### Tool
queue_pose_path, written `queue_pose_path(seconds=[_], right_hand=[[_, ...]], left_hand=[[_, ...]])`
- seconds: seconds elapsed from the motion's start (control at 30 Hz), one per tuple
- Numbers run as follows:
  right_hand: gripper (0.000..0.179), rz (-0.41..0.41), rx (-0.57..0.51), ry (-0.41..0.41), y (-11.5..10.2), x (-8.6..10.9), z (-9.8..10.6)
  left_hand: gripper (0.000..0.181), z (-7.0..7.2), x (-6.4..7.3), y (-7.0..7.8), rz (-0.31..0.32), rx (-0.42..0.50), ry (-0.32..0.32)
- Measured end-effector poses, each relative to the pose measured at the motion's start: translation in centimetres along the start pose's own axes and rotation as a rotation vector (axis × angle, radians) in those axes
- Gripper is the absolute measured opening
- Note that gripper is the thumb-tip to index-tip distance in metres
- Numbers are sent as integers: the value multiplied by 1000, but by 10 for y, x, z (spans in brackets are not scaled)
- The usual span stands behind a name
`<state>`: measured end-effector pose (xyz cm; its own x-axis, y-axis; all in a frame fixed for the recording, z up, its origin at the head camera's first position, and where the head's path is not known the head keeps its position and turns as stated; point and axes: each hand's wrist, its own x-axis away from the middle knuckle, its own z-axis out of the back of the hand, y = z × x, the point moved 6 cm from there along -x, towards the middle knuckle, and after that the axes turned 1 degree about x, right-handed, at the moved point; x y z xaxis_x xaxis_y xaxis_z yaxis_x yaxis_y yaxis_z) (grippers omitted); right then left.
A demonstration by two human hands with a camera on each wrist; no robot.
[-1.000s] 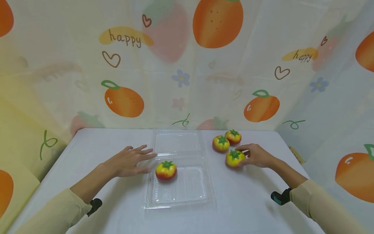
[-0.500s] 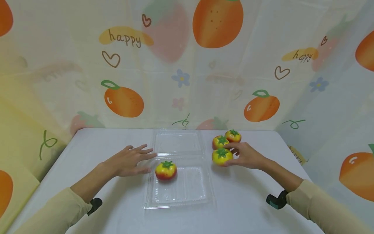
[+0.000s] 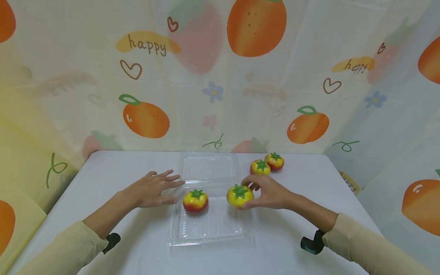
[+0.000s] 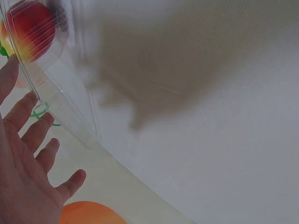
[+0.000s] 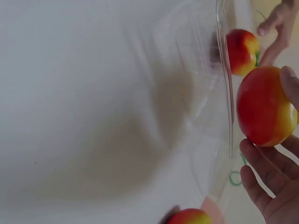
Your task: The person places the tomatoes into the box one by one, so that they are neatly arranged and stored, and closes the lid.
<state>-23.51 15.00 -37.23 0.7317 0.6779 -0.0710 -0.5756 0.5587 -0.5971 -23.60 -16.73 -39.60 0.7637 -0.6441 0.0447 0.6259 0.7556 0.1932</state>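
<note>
A fruit [image 3: 236, 198] has moved left to mid-frame, the right grip [image 3: 270, 191] pinching its side, likely keeping its underside free above the clear box [image 3: 209, 229], the left grip [image 3: 150, 190] spread, empty.

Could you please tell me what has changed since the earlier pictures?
The right hand has carried the held fruit leftward, to the right side of the clear container; it was already gripped in the earliest picture. The left hand, the fruit in the container and the two fruits at the back stayed put.
</note>
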Motion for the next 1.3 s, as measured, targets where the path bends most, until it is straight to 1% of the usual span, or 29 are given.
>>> queue_pose_path(seconds=[0.17,0.43,0.63,0.97,1.1,1.3], right_hand=[[53,-5,-17,-53,-13,-8,-11],[52,-29,-10,-134,-26,-19,-27],[51,20,-18,-193,-38,-26,-41],[54,42,-7,-300,-53,-34,-62],[54,67,-2,-322,-60,-37,-69],[55,109,24,-331,-66,-42,-76]], left_hand=[[59,0,0,1,-9,-7,12],[59,-1,0,-1,6,-15,6],[59,-1,0,-2,7,-17,7],[59,-2,-2,-1,14,3,6],[59,-3,-2,-2,16,7,10],[59,-2,-1,-2,12,6,15]])
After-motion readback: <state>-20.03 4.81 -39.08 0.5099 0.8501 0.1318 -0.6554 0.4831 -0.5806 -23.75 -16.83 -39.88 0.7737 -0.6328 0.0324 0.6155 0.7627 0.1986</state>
